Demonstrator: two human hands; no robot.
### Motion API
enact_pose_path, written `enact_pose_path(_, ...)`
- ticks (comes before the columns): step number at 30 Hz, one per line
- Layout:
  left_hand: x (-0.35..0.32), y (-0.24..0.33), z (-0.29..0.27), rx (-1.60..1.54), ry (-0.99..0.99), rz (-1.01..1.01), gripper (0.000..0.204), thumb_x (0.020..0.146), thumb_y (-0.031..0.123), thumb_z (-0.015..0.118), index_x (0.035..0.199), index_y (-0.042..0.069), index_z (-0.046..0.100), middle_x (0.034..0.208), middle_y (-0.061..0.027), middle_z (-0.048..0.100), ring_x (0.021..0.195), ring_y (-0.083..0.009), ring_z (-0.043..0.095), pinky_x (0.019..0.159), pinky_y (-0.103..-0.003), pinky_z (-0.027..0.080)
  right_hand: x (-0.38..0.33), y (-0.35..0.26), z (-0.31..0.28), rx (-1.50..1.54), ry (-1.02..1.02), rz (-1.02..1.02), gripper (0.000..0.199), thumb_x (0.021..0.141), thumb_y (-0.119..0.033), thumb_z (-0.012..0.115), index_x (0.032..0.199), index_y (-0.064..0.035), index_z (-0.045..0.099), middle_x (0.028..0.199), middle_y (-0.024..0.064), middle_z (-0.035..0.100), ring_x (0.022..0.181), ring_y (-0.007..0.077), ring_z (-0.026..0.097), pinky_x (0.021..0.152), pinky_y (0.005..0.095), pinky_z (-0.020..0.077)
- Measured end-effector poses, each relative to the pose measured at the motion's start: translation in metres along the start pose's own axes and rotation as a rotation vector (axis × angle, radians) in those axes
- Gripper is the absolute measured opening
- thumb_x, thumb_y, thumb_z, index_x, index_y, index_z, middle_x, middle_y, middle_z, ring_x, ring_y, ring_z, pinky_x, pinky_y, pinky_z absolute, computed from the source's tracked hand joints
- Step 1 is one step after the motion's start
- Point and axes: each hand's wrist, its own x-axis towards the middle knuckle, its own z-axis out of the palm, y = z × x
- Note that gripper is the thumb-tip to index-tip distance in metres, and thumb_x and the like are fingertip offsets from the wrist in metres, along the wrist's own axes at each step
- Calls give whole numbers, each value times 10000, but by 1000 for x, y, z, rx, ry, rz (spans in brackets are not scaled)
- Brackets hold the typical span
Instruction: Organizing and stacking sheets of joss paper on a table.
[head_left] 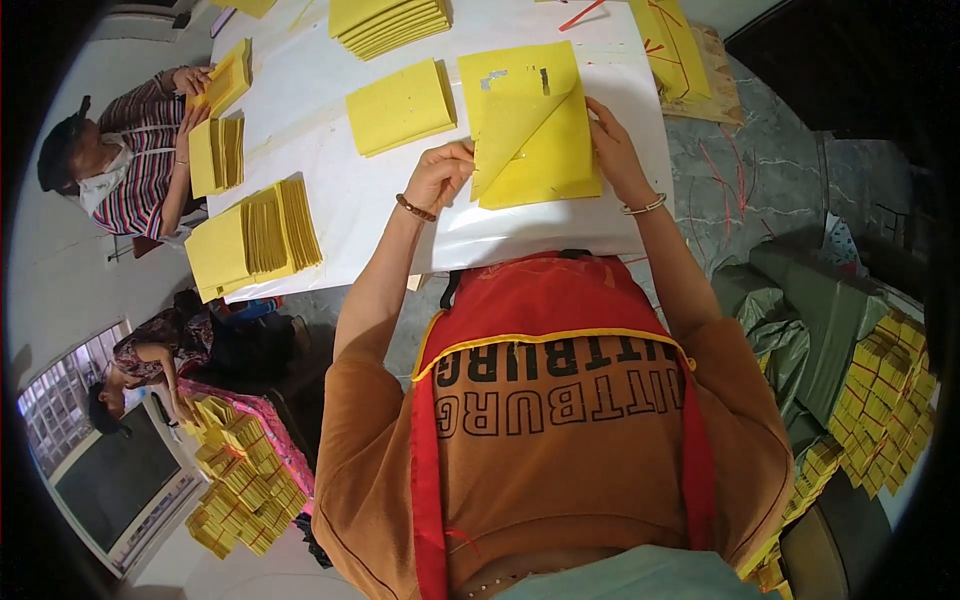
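In front of me on the white-covered table lies a stack of yellow paper sheets (560,150). Its top sheet is turned over diagonally, making a triangular flap (512,135); small silver patches show near the far edge. My left hand (445,178), with a brown bracelet at the wrist, is closed in a pinch at the stack's left edge. My right hand (618,158), with a pale bangle, rests along the right edge, fingers stretched and the fingertips beside the paper. Just left of the stack sits a folded yellow paper bundle (402,108).
More yellow bundles (390,25) stand at the table's far side, and others (255,235) at its left. A person in stripes (135,150) handles yellow paper there. Another person (160,350) is near piled bundles (245,480) lower left. Tied bundles (885,400) are heaped at right.
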Motion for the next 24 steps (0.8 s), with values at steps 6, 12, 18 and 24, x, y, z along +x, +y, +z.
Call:
enact_pose_path(6, -2, -4, -5, -77, -39, 24, 120, 760, -73, 489, 824, -67, 591, 974, -157, 587, 915, -213, 575, 869, -299, 449, -9, -21, 6, 219, -14, 35, 416, 929, -237, 432, 1287, -28, 399, 1054, 63, 567, 951, 90, 524, 800, 218, 419)
enact_pose_path(12, -4, -9, -4, -401, -66, 44, 229, 770, -7, 451, 973, -56, 547, 1026, -171, 589, 961, -256, 581, 893, -360, 454, -2, -1, -1, 119, -57, -28, 436, 889, -141, 496, 1296, -30, 386, 944, 58, 594, 824, 89, 550, 712, 224, 447)
enact_pose_path(18, -4, -9, 1, -557, 87, 30, 218, 795, 60, 431, 973, -26, 522, 1089, -181, 576, 1028, -252, 564, 923, -376, 444, -5, -7, 1, 121, -50, -21, 448, 876, -120, 507, 1295, -23, 381, 952, 77, 598, 820, 100, 557, 708, 230, 451)
enact_pose_path(24, -4, -7, 10, -427, 122, 38, 195, 793, 60, 431, 945, -22, 523, 1083, -184, 580, 1025, -261, 568, 933, -389, 437, 2, 3, -1, 43, -39, -79, 444, 849, -112, 513, 1266, 1, 412, 1013, 102, 595, 873, 131, 565, 757, 237, 451)
